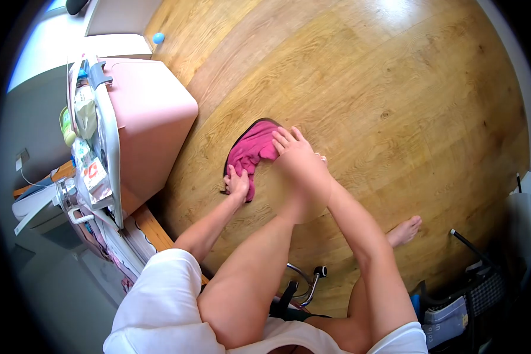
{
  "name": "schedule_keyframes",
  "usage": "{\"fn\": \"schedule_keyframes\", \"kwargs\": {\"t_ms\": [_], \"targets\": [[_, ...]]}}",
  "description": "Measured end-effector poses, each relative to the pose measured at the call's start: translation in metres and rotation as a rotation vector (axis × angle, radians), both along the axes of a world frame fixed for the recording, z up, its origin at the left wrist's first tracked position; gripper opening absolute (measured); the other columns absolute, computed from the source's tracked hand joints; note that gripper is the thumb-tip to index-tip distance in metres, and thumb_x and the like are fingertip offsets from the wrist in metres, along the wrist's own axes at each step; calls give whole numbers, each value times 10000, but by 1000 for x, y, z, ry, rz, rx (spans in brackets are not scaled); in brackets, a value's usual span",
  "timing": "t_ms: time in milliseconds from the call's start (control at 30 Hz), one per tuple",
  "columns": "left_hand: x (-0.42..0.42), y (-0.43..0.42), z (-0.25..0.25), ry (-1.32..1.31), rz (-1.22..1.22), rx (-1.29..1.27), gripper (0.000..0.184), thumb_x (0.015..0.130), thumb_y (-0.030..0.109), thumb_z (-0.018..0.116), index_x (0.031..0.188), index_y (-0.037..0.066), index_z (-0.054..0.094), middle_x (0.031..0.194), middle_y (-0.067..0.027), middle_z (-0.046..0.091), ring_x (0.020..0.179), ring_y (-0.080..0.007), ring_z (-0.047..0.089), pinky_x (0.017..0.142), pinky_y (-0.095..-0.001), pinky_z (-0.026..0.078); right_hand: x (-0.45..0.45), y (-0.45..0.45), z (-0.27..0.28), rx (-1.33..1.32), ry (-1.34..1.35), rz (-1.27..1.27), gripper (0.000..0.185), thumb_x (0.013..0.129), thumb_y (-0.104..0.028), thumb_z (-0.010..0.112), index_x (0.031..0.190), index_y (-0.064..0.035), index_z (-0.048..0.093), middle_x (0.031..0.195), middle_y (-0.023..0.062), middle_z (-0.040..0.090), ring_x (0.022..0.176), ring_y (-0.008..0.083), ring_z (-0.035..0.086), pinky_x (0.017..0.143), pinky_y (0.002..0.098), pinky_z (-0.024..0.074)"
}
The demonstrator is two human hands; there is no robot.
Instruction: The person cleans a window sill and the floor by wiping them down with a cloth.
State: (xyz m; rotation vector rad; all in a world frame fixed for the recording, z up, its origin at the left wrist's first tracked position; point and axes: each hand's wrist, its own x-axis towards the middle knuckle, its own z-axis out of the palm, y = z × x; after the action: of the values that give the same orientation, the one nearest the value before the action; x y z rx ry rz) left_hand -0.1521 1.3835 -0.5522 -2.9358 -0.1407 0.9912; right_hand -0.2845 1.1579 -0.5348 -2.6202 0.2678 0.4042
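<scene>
A crumpled magenta cloth with dark edging [255, 143] lies on the wooden floor in front of me. My left hand [237, 183] has its fingers closed on the lower left edge of this cloth. At the cloth's right side is my right hand [292, 144], fingers stretched out and slightly apart, the tips by the fabric. A blurred patch covers part of the right hand and my knee, so the palm is hidden.
A pink storage box [150, 112] stands to the left beside a white tray [109, 141] of packets and bottles. A small blue ball [158, 38] lies farther off. A chair leg with a caster [320, 272] is below me, and a bag [448, 318] sits at lower right.
</scene>
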Motion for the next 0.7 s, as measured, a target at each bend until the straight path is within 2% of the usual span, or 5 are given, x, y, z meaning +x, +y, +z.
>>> {"fn": "schedule_keyframes", "kwargs": {"t_ms": [67,167,200,267,700], "targets": [[-19,-9,2,24,17,-54,757,875,482,583,1523,217,295,1303,-222,379,1221,-361,428,1098,-385,302,-10,-9,0,9,-19,-32,475,967,-247,373,1407,-106,485,1539,26,359,1452,188,246,1187,455,165],[-51,-49,-1,92,230,-582,330,934,140,601,1240,34,535,1183,-155,419,867,-221,614,597,-299,615,-30,-29,2,-21,-106,-157,461,959,-225,383,1383,-93,506,1517,32,396,1433,185,292,1189,451,173],[-70,-82,11,5,195,-609,262,943,123,592,1178,19,543,1152,-147,427,812,-201,616,541,-278,589,-35,-38,1,-45,-121,-189,459,958,-222,385,1379,-90,510,1513,36,402,1429,186,299,1190,450,176],[-87,-105,-1,-94,-143,-589,364,896,234,618,1178,25,520,1109,-224,383,1008,-330,406,951,-432,358,-51,-58,-3,-103,-136,-268,440,949,-211,413,1351,-77,532,1503,41,416,1424,192,310,1191,443,184],[-176,-247,24,-2,-893,-950,367,777,86,682,1138,57,621,1149,-187,458,1060,-359,484,935,-429,437,-195,-121,27,-77,-331,-1008,542,881,-139,594,1406,-116,463,1249,101,562,1205,281,500,1000,438,402]]}}
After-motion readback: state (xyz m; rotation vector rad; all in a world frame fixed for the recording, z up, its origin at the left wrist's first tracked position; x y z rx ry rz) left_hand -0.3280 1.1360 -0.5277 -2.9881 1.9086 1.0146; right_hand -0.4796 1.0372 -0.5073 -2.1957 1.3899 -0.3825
